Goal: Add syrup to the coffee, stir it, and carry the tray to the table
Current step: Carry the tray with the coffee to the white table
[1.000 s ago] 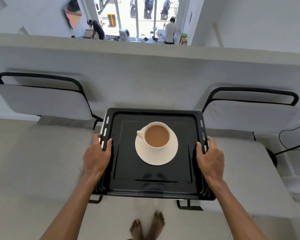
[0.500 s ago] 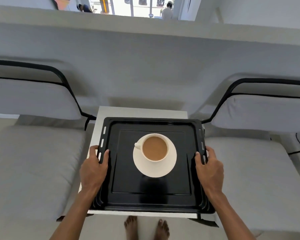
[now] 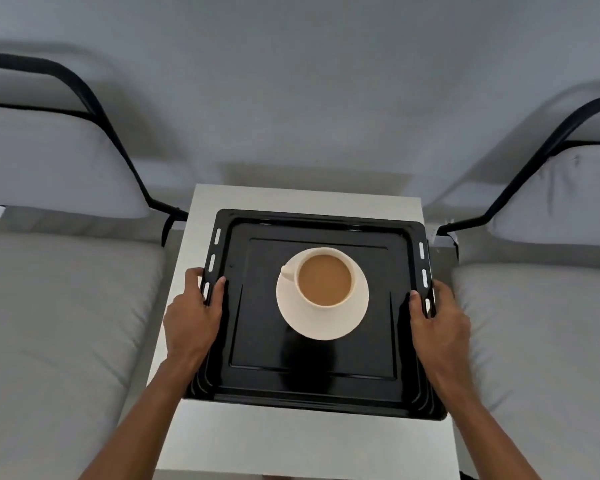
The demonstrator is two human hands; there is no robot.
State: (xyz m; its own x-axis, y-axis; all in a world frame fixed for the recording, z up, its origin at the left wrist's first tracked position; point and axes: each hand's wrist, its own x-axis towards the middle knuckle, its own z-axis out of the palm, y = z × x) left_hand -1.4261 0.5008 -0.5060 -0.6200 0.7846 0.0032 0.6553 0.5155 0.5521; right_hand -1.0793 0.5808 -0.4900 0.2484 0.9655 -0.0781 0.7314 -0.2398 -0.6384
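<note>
A black metal tray [image 3: 312,386] lies over a small white table [image 3: 302,441]. In its middle stands a white cup of milky coffee [image 3: 324,277] on a white saucer [image 3: 326,323], handle pointing left. My left hand [image 3: 193,317] grips the tray's left rim, thumb on top. My right hand [image 3: 439,320] grips the right rim the same way. I cannot tell whether the tray rests on the table or hovers just above it.
Grey cushioned seats with black tube frames flank the table, one on the left [image 3: 59,306] and one on the right [image 3: 548,323]. A grey wall [image 3: 298,91] rises just behind the table.
The tray has moved forward and down over the white table, which now shows all around it. The view has tilted down, so the windows and my feet are out of sight.
</note>
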